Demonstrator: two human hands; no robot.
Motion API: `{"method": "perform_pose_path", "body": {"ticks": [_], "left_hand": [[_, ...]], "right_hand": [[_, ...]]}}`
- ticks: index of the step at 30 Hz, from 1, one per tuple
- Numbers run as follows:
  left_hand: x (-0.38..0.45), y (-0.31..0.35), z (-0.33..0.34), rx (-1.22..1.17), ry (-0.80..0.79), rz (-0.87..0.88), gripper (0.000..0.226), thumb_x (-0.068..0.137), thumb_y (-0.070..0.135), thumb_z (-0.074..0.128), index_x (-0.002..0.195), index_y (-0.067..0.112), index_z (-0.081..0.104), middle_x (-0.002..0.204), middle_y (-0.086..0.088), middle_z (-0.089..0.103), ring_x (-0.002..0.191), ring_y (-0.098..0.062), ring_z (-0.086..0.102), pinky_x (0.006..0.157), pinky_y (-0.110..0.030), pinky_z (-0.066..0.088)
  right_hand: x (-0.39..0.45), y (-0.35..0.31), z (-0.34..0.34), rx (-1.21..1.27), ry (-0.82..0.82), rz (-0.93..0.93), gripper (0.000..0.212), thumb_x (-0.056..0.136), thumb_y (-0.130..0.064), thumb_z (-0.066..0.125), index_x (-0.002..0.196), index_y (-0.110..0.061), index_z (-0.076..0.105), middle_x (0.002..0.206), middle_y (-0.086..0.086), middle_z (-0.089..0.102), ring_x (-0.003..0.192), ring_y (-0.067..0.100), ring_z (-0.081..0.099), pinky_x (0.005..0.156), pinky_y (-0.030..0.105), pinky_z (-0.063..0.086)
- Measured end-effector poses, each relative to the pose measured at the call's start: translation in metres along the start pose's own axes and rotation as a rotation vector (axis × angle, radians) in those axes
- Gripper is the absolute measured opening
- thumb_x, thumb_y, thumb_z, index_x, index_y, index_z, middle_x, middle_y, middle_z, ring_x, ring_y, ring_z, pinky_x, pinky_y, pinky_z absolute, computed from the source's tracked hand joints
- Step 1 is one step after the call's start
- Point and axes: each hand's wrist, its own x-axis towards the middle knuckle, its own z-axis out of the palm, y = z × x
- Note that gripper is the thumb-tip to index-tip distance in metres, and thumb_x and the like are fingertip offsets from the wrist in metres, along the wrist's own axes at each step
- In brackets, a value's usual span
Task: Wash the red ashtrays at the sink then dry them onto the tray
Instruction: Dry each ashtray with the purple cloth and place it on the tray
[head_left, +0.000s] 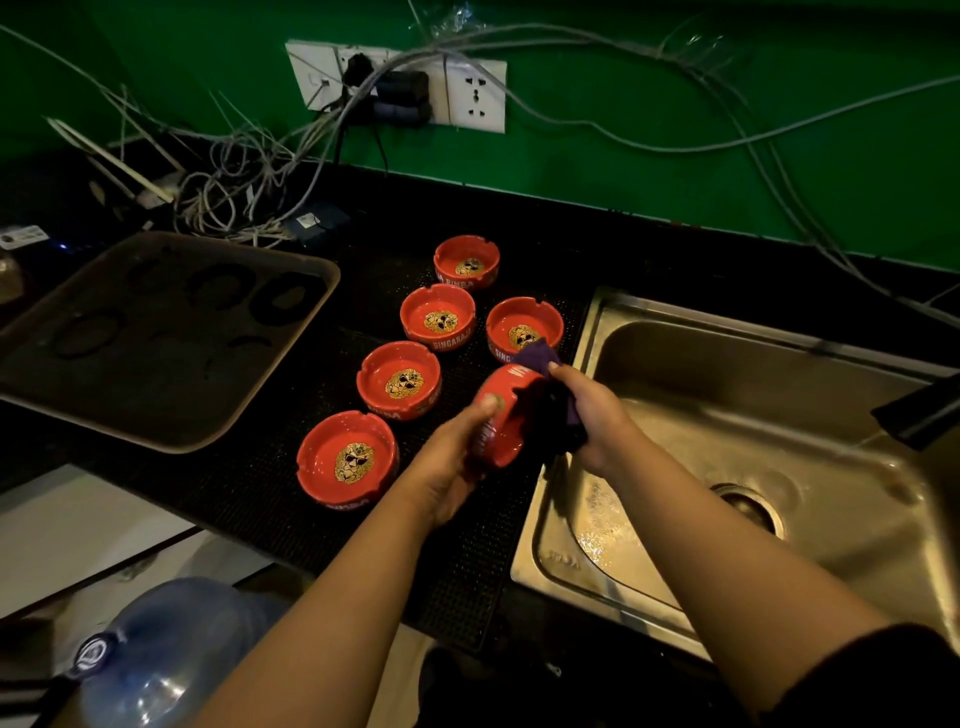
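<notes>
L hand (457, 457) grips red ashtray (501, 415); R hand (587, 415) holds purple cloth (540, 358) inside it.

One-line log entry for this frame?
stage: drying | left hand: holds ashtray | right hand: cloth | tray: no ashtrays

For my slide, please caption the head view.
Left hand holds red ashtray; right hand wipes with cloth.
</notes>
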Motion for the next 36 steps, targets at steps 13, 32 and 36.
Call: {"method": "perform_pose_path", "body": {"ticks": [13,32,36], "left_hand": [[0.022,0.008,-0.016,0.184,0.124,0.091,0.049,0.09,0.058,0.052,0.129,0.028,0.053,0.121,-0.001,0.066,0.112,-0.022,0.063,0.095,-0.052,0.05],[0.032,0.006,-0.012,0.151,0.242,0.163,0.036,0.096,0.049,0.048,0.117,0.023,0.061,0.113,-0.01,0.068,0.108,-0.029,0.064,0.091,-0.051,0.051],[0.032,0.005,-0.007,0.251,0.233,0.17,0.038,0.096,0.049,0.045,0.122,0.024,0.058,0.112,-0.005,0.068,0.104,-0.024,0.065,0.086,-0.044,0.054]], "right_hand": [[0.002,0.012,0.019,-0.27,0.168,-0.206,0.032,0.098,-0.027,0.049,0.128,-0.017,0.056,0.109,0.009,0.066,0.095,0.023,0.064,0.082,0.035,0.052],[-0.013,0.008,0.007,-1.372,-0.234,-0.934,0.038,0.082,0.003,0.058,0.103,-0.026,0.073,0.114,-0.01,0.066,0.104,0.017,0.049,0.091,0.035,0.038],[-0.01,0.0,0.001,-1.506,0.011,-1.022,0.029,0.089,-0.006,0.058,0.108,-0.024,0.07,0.111,-0.006,0.065,0.102,0.024,0.048,0.086,0.041,0.043]]}}
